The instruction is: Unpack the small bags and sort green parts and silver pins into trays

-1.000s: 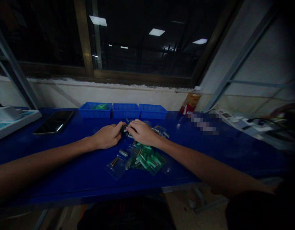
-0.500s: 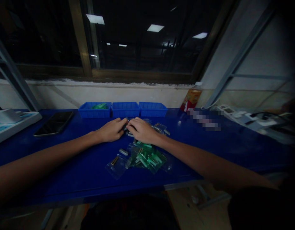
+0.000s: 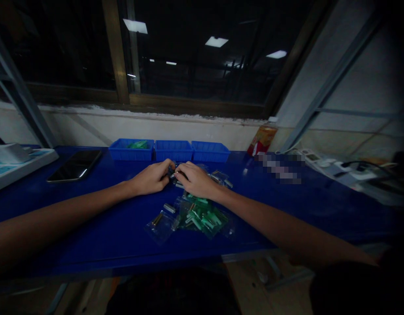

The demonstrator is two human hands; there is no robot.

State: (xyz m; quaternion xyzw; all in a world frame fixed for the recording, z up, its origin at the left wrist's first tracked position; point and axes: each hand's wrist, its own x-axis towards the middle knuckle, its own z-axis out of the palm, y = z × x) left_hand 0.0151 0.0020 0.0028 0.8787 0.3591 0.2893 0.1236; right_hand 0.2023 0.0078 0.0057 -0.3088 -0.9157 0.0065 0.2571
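My left hand (image 3: 152, 178) and my right hand (image 3: 198, 180) meet over the middle of the blue table, fingertips nearly touching. The fingers of both are curled and closed around something small and shiny (image 3: 171, 171), too dark and covered to make out. Beneath and behind my right hand lie small clear bags with metal cylinders (image 3: 218, 176). Nearer me is a heap of clear bags with green pieces (image 3: 206, 217). Left of that heap lie a clear bag with brass-coloured pins (image 3: 158, 220) and a silver cylinder (image 3: 169, 208).
Three blue bins stand in a row at the back: the left bin (image 3: 118, 153) holds green pieces, beside the middle bin (image 3: 173, 153) and right bin (image 3: 211, 153). A phone (image 3: 74, 166) and power strip (image 3: 24, 168) lie left. A red-orange packet (image 3: 263, 139) and more power strips (image 3: 346, 168) are right.
The camera view has tilted slightly. My fingers have shifted a little, and more of the shiny thing shows between my hands. The bags and the bins stay in place.
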